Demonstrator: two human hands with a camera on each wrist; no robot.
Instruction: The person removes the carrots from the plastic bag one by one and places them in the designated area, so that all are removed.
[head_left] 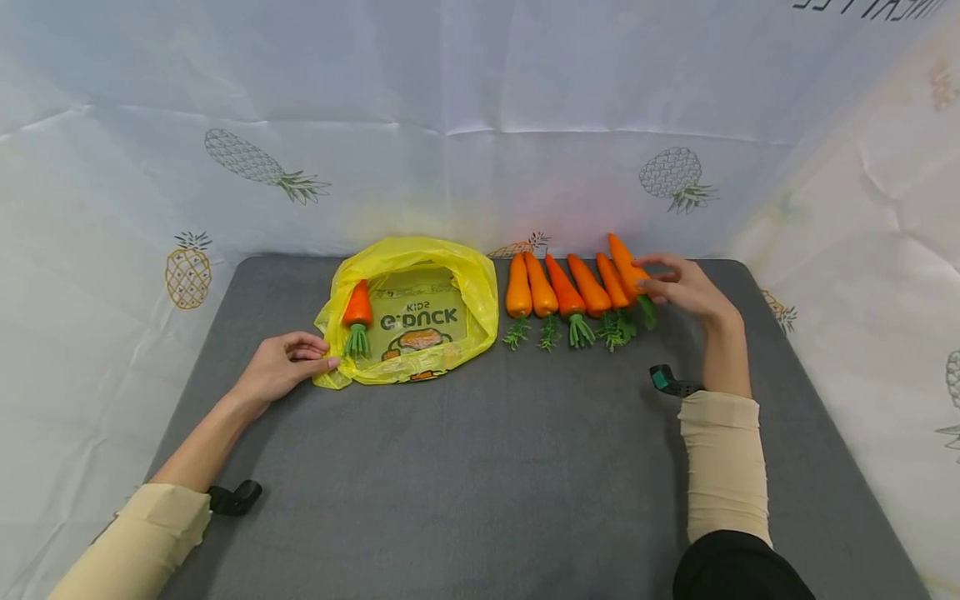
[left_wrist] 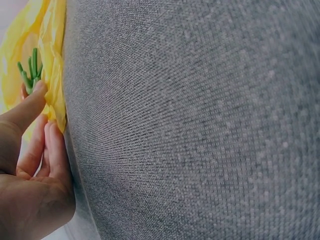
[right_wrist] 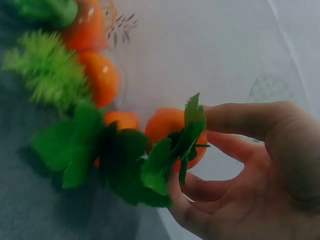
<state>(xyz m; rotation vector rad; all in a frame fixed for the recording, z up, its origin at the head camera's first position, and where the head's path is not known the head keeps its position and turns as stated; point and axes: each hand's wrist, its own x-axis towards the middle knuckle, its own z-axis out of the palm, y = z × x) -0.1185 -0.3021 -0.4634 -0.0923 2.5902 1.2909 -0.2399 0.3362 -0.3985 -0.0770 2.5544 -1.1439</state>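
Observation:
My left hand (head_left: 281, 367) pinches the near left rim of a yellow plastic bag (head_left: 480, 300), thumb on one side and fingers on the other. The bag lies with its mouth spread, and one carrot (head_left: 358, 307) with a short green top is inside at the left. My right hand (head_left: 686, 287) grips the rightmost carrot (head_left: 624, 262) of a row by its thick end. Its leafy top (right_wrist: 160, 170) hangs below the fingers in the right wrist view. This carrot leans and reaches higher than its neighbours.
Several other carrots (head_left: 562, 287) lie side by side between the bag and my right hand, tips toward the back, green tops toward me. All are on a grey cloth-covered table (head_left: 465, 467). A white pineapple-print sheet (head_left: 450, 100) hangs behind and at the sides.

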